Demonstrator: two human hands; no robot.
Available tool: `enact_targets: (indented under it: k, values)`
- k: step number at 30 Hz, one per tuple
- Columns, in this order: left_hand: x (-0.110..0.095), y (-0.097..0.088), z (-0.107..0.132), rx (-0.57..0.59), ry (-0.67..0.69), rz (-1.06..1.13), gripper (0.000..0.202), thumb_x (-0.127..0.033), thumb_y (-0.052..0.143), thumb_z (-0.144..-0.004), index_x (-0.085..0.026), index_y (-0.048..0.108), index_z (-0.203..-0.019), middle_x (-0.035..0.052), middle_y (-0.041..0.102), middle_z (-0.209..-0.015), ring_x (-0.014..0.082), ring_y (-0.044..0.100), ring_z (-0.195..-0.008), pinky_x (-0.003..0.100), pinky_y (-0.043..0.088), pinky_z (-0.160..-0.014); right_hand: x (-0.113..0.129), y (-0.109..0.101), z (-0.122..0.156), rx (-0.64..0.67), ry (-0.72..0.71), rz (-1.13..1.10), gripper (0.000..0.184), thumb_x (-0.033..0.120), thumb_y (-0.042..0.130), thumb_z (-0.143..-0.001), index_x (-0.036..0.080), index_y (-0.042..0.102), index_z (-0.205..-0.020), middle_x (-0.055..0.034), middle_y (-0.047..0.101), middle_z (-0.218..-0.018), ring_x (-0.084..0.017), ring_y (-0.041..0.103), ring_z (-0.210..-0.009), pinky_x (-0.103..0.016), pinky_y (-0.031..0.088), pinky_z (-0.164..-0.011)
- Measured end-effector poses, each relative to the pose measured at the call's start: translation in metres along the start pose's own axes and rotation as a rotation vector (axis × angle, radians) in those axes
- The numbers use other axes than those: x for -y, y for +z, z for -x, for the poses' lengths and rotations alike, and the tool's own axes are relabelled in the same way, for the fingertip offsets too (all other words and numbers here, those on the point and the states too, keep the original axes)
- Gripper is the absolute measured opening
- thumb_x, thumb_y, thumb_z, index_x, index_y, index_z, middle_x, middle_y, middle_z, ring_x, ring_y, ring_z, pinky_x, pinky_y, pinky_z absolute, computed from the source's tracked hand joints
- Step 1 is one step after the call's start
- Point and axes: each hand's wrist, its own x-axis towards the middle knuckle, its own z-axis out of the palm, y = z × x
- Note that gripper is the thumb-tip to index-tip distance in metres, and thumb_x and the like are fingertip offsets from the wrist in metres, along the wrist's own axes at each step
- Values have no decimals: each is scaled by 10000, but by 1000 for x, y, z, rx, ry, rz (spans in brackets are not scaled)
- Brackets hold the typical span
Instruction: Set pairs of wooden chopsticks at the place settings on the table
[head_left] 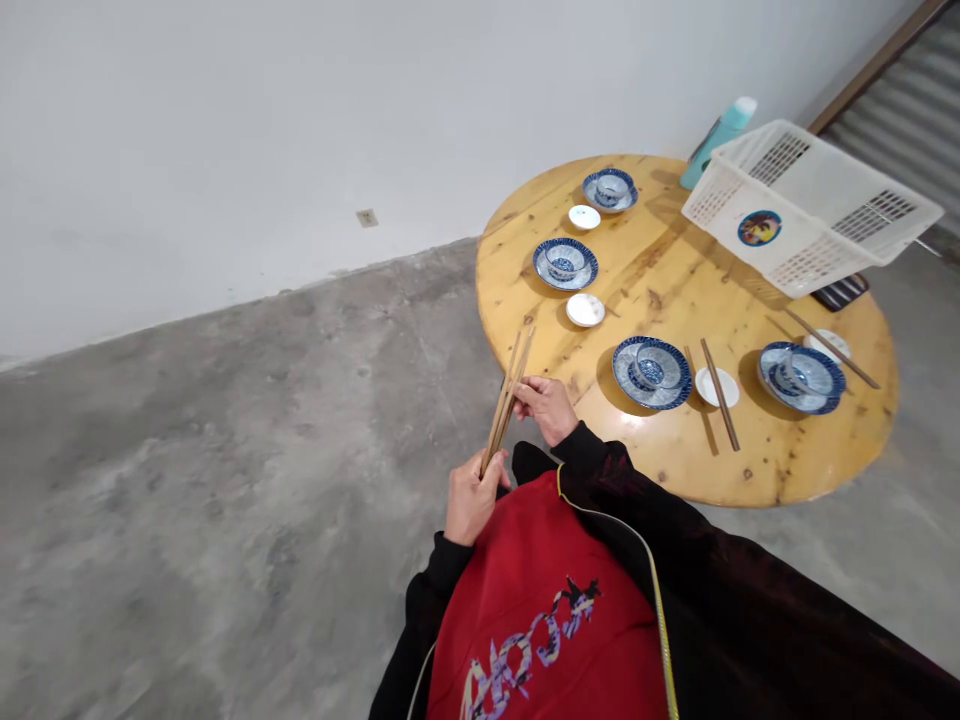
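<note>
A small bunch of wooden chopsticks (501,410) slants up in front of my body, just off the near left edge of the round table (517,215). My left hand (474,495) is closed round their lower ends. Higher up, the fingers of my right hand (546,405) pinch the chopsticks near the middle, where their tips fan slightly apart. Closest to my right hand on the table are a blue-patterned plate with a glass-like bowl (652,372) on it and a small white dish (585,310).
Two more blue plates with bowls, one plate (566,285) and another (610,190), stand further back. Chopsticks (721,395) rest across a white dish (709,388). At right are another plate (801,378), a white plastic basket (806,235) and a turquoise bottle (716,140).
</note>
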Motion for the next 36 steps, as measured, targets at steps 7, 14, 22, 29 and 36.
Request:
enact_targets:
  k: [7,14,22,29,36]
  values:
    - [9,-15,-26,-60,101,-196,266,-373,489,-932,-200,690,-903,28,655,-651,159,583,-578,240,382,-625,-14,27,-14,-56,-5,48,346,464,769,-628,179,574,-627,32,552,-474,-87,476,-392,-211,410,-375]
    - [15,-40,-84,-38,112,-304,233,-354,506,-920,-216,682,-985,63,672,-700,206,633,-648,258,395,-653,-17,48,-68,-98,-13,-8,395,533,758,-631,185,573,-612,25,548,-500,-98,474,-412,-228,402,-377]
    - [7,-83,-186,133,78,-356,294,-412,473,-938,-214,682,-880,63,712,-771,210,652,-694,281,436,-677,-1,73,-153,-138,26,-97,384,526,705,-700,178,572,-612,38,522,-456,-80,446,-387,-203,383,-387]
    - [0,-99,-257,157,20,-293,405,-472,429,-955,-180,707,-985,47,719,-776,174,662,-729,246,478,-660,26,54,-196,-336,-11,-58,343,476,676,-729,172,555,-631,32,544,-461,-83,472,-386,-195,390,-391]
    - [10,-119,-308,219,34,-349,432,-479,408,-943,-197,728,-874,16,692,-679,147,649,-662,221,475,-602,52,-28,-203,-644,19,216,252,322,640,-750,148,572,-580,4,572,-459,-88,505,-389,-183,426,-386]
